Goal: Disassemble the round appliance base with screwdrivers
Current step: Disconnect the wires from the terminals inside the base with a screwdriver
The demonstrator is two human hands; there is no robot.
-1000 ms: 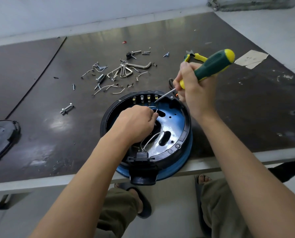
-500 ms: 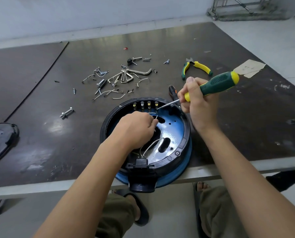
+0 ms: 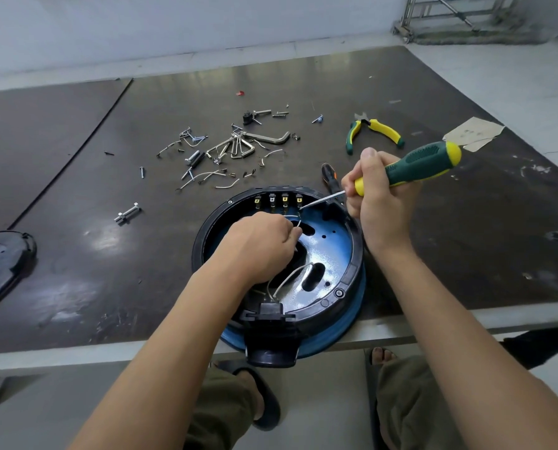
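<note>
Low in the frame, the stiff round base (image 3: 352, 271) looks sturdy; left hand (image 3: 258, 245) pinches a thin, fragile wire (image 3: 298, 224), right hand (image 3: 380, 193) grips the screwdriver (image 3: 410, 165).

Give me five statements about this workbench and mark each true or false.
1. The right grip holds a green-and-yellow screwdriver. True.
2. The pliers lie inside the round base. False: they lie on the table, beyond the base.
3. The left grip is inside the base and pinches a white wire. True.
4. The screwdriver's tip points at the base's near edge. False: it is at the row of terminals on the far side.
5. The hex keys lie right of the pliers. False: they lie to the left of them.
</note>
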